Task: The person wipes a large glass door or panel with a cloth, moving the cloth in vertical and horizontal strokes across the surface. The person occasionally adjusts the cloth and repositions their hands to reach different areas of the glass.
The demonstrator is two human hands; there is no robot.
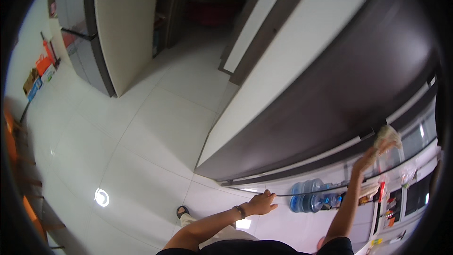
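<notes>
The person's right hand point(366, 159) is reaching up and out at the right, its fingers closing around a bunched pale cloth point(389, 138). The cloth is lying at the edge of a large dark brown door panel point(339, 80), by the light trim strip point(344, 145) that is running along that edge; whether it is pressing on the surface cannot be told. The left hand point(260, 203) is hanging lower, nearer the body, with its fingers loosely bent and partly spread. It is showing nothing clearly in its grasp; its fingertips are coming close to a thin dark edge point(292, 194), and contact there cannot be made out. A dark bracelet point(241, 212) is circling the left wrist.

Beyond the hands, large blue water bottles point(306, 197) are standing on the floor between the two forearms. A foot in a black sandal point(180, 209) is resting on the glossy pale tiles point(141, 170) left of the left forearm. A white panel point(283, 71) is running alongside the brown one. Farther off, a grey-fronted refrigerator point(89, 61) is standing at the upper left, boxes point(33, 86) are sitting by the wall, and orange chairs point(33, 212) are lining the left rim.
</notes>
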